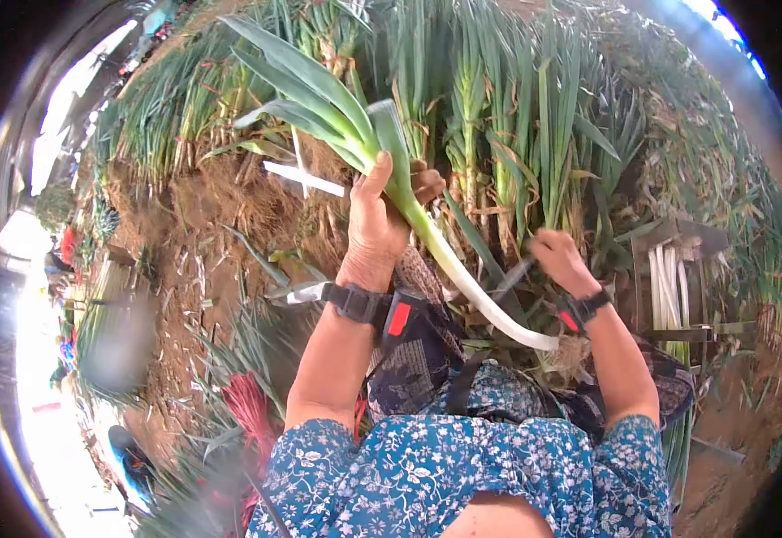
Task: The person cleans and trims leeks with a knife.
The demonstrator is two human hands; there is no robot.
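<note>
My left hand (378,220) is closed round a long leek (449,266), with the thumb along the near side and the fingertips showing on the far side. The leek's green leaves (315,85) fan out to the upper left. Its white shank curves down to the right and ends in a tuft of roots (570,353) beside my right wrist. My right hand (563,260) is closed, apart from the shank. From it a grey knife blade (510,281) points down and left towards the leek; the handle is hidden in my fist.
Rows of untrimmed leeks (471,117) stand along the far side. White leek shanks (669,282) lie in a frame at the right. A bundle of red strips (247,403) is at my lower left. Loose leaves and dry peelings litter the brown soil (176,260).
</note>
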